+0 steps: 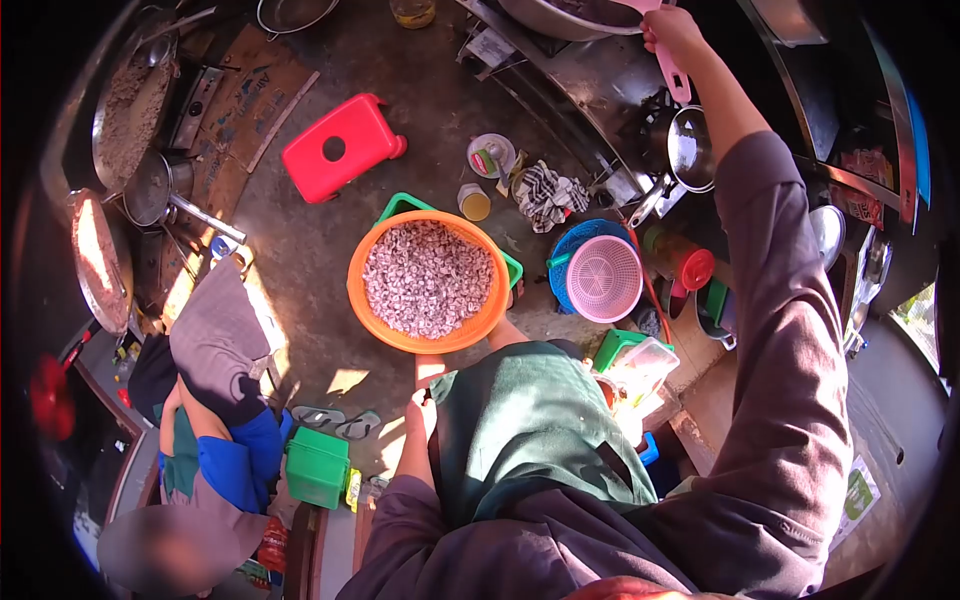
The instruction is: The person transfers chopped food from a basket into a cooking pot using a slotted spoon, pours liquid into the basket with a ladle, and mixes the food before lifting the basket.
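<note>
At the top right, my right hand (674,32) is wrapped round the long pink handle of a utensil (676,80). Its other end reaches over a large metal pan (560,22), cut off by the frame edge, so the kind of utensil is hidden. My left hand (420,412) rests by my thigh with its fingers curled; a small dark spot shows there, and I cannot make out what it holds. Before my legs, an orange basin (358,300) full of small purplish-white pieces (430,275) sits over a green container (513,270).
A red plastic stool (345,150) lies on the floor. To the right are a pink colander (604,280) in a blue basket (562,245), a checked cloth (548,197) and a small saucepan (690,150). Another person (215,400) sits at left near wide pans (135,120).
</note>
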